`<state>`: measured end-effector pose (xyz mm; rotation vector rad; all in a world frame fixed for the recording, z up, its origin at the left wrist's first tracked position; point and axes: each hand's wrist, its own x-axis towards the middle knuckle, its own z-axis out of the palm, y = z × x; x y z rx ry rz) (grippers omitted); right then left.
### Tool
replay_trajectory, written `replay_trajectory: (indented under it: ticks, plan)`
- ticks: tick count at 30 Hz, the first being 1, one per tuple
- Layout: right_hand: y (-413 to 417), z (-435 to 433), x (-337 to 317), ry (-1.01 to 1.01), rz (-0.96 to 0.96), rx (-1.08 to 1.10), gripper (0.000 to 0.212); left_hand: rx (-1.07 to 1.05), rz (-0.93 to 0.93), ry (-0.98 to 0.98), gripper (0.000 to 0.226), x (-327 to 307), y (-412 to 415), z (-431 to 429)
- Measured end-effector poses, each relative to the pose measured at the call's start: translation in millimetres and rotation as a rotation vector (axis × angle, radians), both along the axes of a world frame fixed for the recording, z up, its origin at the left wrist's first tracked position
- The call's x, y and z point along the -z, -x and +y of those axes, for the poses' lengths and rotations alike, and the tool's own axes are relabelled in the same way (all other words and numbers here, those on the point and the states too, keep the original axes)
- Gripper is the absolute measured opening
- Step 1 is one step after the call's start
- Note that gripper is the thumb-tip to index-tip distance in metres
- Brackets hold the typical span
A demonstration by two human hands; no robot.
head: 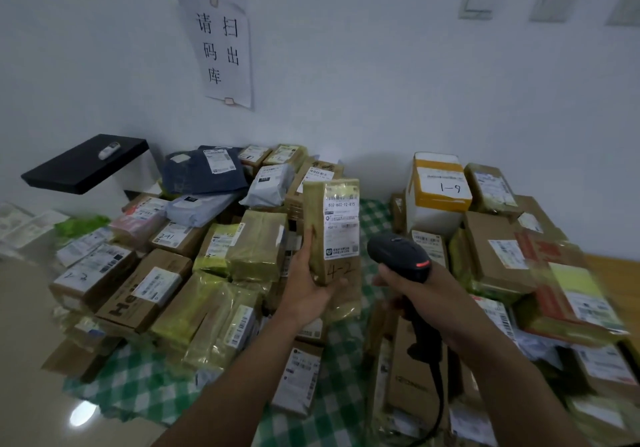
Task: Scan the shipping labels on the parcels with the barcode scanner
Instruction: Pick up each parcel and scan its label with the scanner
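Note:
My left hand (308,283) grips an upright cardboard parcel (320,224) wrapped in yellowish tape, held from below and the left side. Its white shipping label (341,224) faces me, with "4-2" handwritten underneath. To the right, my right hand (415,294) holds a black barcode scanner (398,254) by its handle. The scanner's head sits level with the lower part of the label, a short gap to its right, and a red light shows on it. Its cable hangs down past my right forearm.
Several labelled parcels lie piled on a green checked cloth (339,370): one heap left (180,266), another right (519,273). A white box marked "1-9" (440,186) stands at the back right. A black box (86,164) sits at the far left against the wall.

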<state>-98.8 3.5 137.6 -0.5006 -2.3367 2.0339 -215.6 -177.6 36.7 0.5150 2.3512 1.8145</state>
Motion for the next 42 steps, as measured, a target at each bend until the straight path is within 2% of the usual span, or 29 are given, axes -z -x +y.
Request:
replay_trajectory:
  ticks: [3,8,20,27,29,32,35,38,42]
  plan:
    - [1.1,0.6,-0.6,-0.01,-0.054,-0.013,0.014,-0.026,-0.001,0.023,0.125,11.6,13.7,3.2]
    - [1.5,2.5,-0.7,-0.011,-0.087,-0.028,0.022,-0.079,0.0,0.063,0.129,30.0,30.5,4.5]
    - [0.9,5.1,1.9,0.03,-0.054,-0.057,0.023,-0.095,0.024,0.113,0.134,48.6,46.5,2.5]
    - [-2.6,5.6,-0.9,0.048,-0.062,-0.07,0.02,-0.075,0.017,0.089,0.13,44.4,43.3,1.9]
    - [-5.1,5.8,0.0,0.054,-0.063,-0.06,0.018,-0.061,0.005,0.079,0.121,31.4,33.5,2.5]
    - [-9.8,12.8,2.9,0.046,-0.06,0.003,0.018,-0.019,-0.089,0.033,0.105,15.4,25.1,11.4]
    - [-16.2,31.3,6.8,0.008,-0.063,0.095,0.022,-0.009,-0.25,-0.021,0.099,6.0,25.7,29.3]
    - [-25.1,51.0,9.1,0.001,-0.055,0.156,0.021,0.03,-0.408,-0.076,0.082,-4.0,27.1,58.1]
    - [-37.9,75.1,10.5,-0.022,-0.076,0.236,0.019,0.193,-0.513,-0.026,0.085,-12.5,25.9,111.5]
